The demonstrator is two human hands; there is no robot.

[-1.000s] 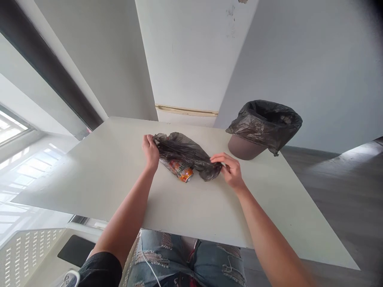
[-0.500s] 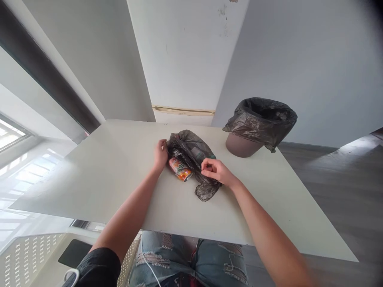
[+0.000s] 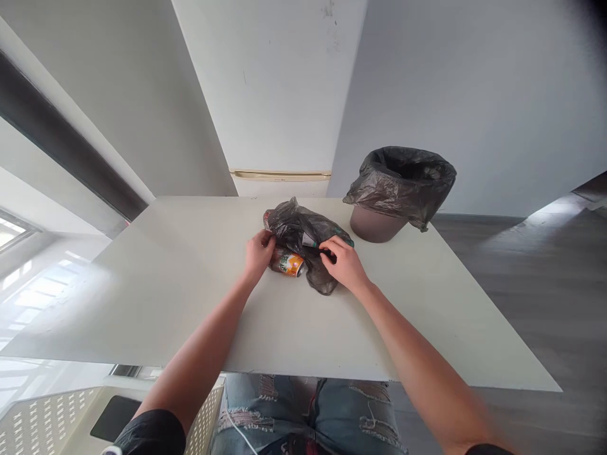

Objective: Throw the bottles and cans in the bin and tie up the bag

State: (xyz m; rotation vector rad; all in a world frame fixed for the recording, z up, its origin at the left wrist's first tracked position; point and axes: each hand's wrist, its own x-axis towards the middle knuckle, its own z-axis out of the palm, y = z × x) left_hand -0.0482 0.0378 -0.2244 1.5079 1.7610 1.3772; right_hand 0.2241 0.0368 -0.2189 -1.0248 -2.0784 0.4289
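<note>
A crumpled black plastic bag lies on the white table in front of me, its film thin enough to show shapes inside. An orange drink can lies on its side at the bag's near left, partly under the film. Through the bag's middle shows a white label on some item I cannot make out. My left hand pinches the bag's left edge beside the can. On the right side, my right hand grips the film between thumb and fingers.
At the back right of the white table stands a brown bin lined with a black bag. A white fridge rises behind the table. Below left, a perforated cream basket holds a dark flat object.
The bag's film has been shifted and bunched toward the back, and the can has turned to show more of its label. Both hands keep their hold. The camera view has tilted slightly.
</note>
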